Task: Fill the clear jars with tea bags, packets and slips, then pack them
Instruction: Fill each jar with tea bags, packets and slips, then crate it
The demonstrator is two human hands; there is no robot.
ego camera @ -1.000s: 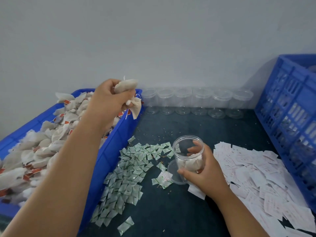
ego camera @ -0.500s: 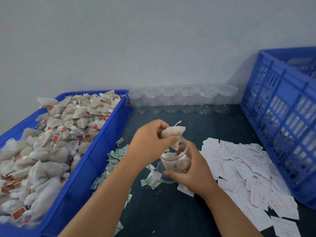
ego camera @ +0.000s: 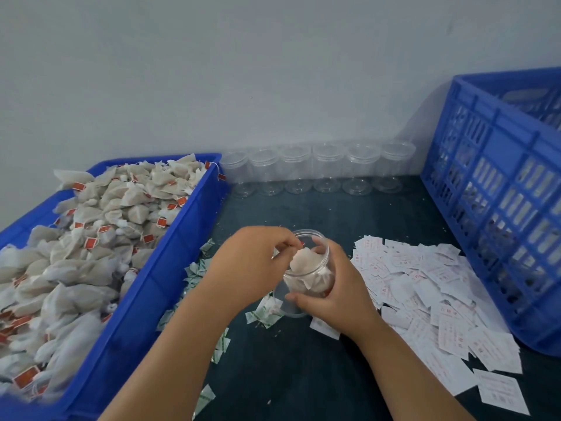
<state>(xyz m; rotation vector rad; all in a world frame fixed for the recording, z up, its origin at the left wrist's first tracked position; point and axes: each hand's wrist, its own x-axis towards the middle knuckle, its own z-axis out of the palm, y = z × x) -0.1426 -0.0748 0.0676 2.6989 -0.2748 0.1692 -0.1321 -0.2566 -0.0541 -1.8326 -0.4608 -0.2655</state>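
Two hands meet at the clear jar (ego camera: 303, 284), lower centre of the frame. Right hand (ego camera: 334, 296): fingers curled around the jar wall, gripping it. Left hand (ego camera: 249, 265): fingertips pinching a tea bag (ego camera: 299, 258) at the jar mouth. Blue bin (ego camera: 170, 256) of tea bags: left. Paper slips (ego camera: 425, 284): right.

Left grip (ego camera: 252, 262) fingertips pinched; right grip (ego camera: 334, 289) curled, clasping

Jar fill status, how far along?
Done: some tea bags already in the jar. In hand: left hand pinches another tea bag into it; right hand grips the jar. Left: no packets or slips visibly in it yet; six empty jars wait by the wall.
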